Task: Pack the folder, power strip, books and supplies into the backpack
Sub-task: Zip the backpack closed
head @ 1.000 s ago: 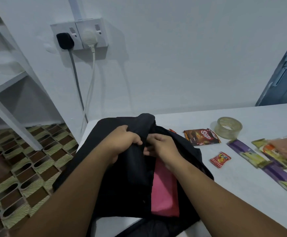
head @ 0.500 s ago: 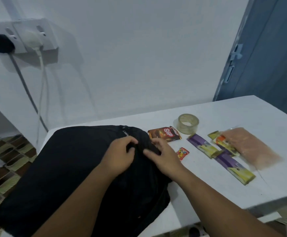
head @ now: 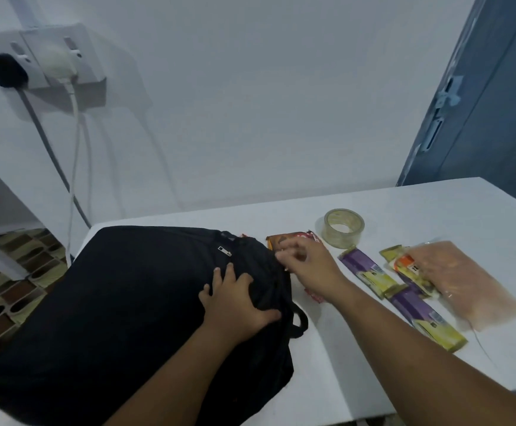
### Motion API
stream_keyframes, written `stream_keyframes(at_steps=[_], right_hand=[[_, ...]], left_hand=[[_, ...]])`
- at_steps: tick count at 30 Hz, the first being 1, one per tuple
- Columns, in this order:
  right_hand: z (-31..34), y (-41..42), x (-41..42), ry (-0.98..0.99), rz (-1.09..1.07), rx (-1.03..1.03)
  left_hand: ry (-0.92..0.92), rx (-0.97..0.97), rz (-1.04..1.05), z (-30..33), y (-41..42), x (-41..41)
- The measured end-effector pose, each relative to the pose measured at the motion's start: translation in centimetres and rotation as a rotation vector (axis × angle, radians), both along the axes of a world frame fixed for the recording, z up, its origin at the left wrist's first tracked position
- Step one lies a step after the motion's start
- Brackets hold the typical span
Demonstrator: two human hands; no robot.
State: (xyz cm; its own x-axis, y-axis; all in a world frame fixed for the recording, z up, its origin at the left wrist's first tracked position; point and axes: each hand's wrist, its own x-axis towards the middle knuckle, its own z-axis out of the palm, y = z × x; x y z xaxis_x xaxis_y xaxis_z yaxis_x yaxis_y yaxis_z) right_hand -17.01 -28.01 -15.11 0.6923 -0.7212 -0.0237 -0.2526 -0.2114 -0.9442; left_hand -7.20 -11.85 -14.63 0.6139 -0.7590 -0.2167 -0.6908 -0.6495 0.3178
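A black backpack (head: pixel 121 309) lies flat on the left half of the white table (head: pixel 434 216), its flap down and a silver zip pull (head: pixel 224 250) showing near the top. My left hand (head: pixel 235 305) presses on the bag's upper right part, gripping a fold of the fabric. My right hand (head: pixel 307 265) hovers just right of the bag's top edge, fingers apart, over a brown snack packet (head: pixel 278 240) and a small red sachet (head: pixel 315 295). A roll of clear tape (head: pixel 343 228) stands behind them.
Purple and yellow packets (head: pixel 370 272) and a clear bag of orange stuff (head: pixel 465 284) lie to the right. A wall socket with a black plug (head: pixel 3 70) and a white plug (head: pixel 58 61) hangs at upper left, with cables dropping past the table's left end. A blue door (head: pixel 496 103) stands at right.
The backpack's flap came down over the pink item inside and the bag now lies flat. My right hand left the bag and moved right over the snack packet. My view turned right.
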Motion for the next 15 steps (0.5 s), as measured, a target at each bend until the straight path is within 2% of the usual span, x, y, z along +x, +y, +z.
stream_keyframes(at_steps=[2,4,7,11,15], right_hand=[[-0.1,-2.6,-0.4,0.088,-0.153,-0.281],[-0.7,-5.6,-1.4,0.298,-0.256,-0.523],[-1.8,-8.8,-2.5,0.595,-0.251,-0.472],[-3.3,-10.0,-2.2,0.532,-0.272,-0.475],[-1.9,-7.9,-0.8,0.374,-0.294,-0.561]], left_hand=[[0.037,-0.129,0.079,0.0,-0.4,-0.2],[0.126,-0.298,0.162,0.9,-0.4,0.2],[0.227,-0.442,0.310,3.2,0.5,2.2],[0.153,-0.334,0.324,6.0,3.1,4.5],[0.058,-0.361,0.287,6.4,4.9,5.2]])
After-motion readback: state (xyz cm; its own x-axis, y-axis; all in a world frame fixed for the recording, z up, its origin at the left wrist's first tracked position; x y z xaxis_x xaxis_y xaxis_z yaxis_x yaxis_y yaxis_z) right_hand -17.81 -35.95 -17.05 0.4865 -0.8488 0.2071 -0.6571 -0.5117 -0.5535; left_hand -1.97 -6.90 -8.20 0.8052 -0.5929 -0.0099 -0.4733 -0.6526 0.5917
